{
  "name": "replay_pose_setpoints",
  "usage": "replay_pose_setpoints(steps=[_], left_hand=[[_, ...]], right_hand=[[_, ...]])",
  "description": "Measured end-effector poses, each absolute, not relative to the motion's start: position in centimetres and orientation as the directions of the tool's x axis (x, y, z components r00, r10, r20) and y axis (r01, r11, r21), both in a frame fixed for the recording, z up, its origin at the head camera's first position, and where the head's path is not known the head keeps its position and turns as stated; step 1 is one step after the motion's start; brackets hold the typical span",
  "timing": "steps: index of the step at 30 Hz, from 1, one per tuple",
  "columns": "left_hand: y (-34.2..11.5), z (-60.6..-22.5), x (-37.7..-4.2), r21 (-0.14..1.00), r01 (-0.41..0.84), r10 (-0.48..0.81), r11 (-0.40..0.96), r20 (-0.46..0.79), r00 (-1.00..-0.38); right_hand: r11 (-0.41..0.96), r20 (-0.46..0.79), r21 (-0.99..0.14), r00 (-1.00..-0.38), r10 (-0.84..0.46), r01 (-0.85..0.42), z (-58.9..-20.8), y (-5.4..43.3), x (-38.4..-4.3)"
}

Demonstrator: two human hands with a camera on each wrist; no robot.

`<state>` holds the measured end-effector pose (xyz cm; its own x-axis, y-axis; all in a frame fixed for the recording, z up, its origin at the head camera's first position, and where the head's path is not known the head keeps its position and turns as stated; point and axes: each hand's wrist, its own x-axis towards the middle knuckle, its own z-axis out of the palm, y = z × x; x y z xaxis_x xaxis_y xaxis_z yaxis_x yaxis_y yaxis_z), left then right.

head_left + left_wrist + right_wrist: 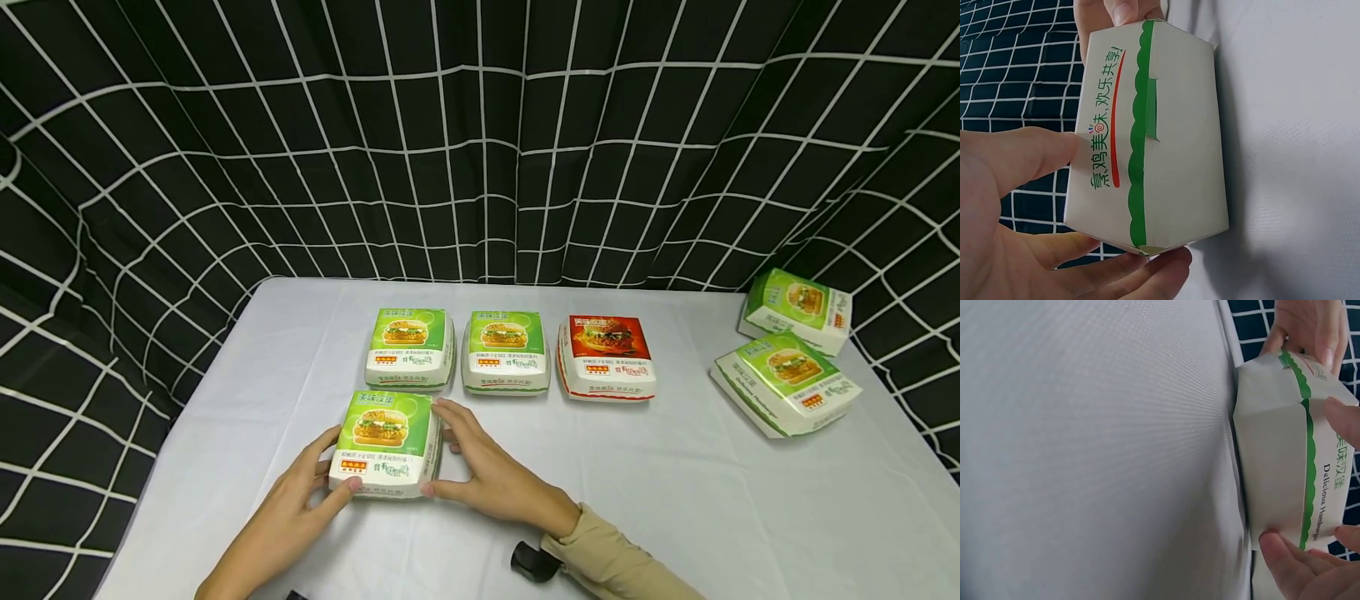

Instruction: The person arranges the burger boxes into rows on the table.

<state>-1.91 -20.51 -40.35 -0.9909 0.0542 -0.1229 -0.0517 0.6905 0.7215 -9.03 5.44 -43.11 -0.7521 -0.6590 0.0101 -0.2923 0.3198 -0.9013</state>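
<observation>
A green-and-white hamburger box (384, 437) sits at the front left of the white table, held between both hands. My left hand (296, 497) grips its left side, with the thumb at the front edge of the lid. On the opposite side, my right hand (498, 481) holds it, thumb at the front right corner and fingers along the side. The left wrist view shows the box's closed front flap (1152, 109) with a green scalloped border. In the right wrist view, fingertips (1275, 547) press on the side panel of the box.
Behind the held box stand two more green hamburger boxes (408, 348) (507, 352) and one red hamburger box (606, 354) in a row. At the right edge, a tilted green box (783, 379) leans against another green box (798, 308). A black gridded curtain (480, 167) surrounds the table.
</observation>
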Motion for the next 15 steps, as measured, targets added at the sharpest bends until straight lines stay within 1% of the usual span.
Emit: replay_pose_setpoints(steps=[6,8,15], left_hand=[[-20.7,-40.3,-1.8,0.701,-0.061,0.036,0.71,-0.123,-0.992],[-20.7,-40.2,-1.8,0.683,-0.05,0.025,0.728,-0.1,-0.995],[-20.3,-39.7,-1.8,0.635,0.076,0.021,0.769,0.094,-0.995]], right_hand=[[0.311,0.007,-0.907,-0.75,-0.662,-0.283,-43.1,5.5,-9.1],[0.316,0.007,-0.905,-0.754,-0.657,-0.284,-43.0,5.7,-9.2],[0.331,0.024,-0.896,-0.774,-0.632,-0.298,-42.3,7.2,-9.5]])
